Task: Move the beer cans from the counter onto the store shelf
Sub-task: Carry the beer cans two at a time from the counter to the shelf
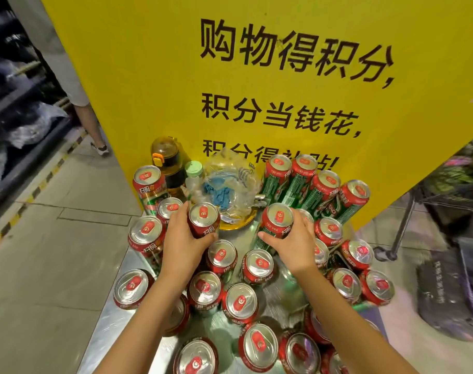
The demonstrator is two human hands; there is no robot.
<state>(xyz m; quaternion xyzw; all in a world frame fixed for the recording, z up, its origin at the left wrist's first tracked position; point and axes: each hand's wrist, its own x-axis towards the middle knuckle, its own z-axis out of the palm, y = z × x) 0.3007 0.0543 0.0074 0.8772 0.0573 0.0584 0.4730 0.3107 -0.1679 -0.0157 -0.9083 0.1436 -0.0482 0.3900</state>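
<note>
Left hand [185, 240] and right hand [289, 245] are each wrapped around a beer can [204, 221] on the metal counter [138, 268], so loads of cans left and no shelf in sight yet.

Cans [240, 303] are crowding the counter [280, 298] at lower centre; bare strip lying between both wrists. Yellow sign [149, 76] is blocking behind; bottles [168, 168] and plastic bag [230, 182] are filling the middle.
</note>
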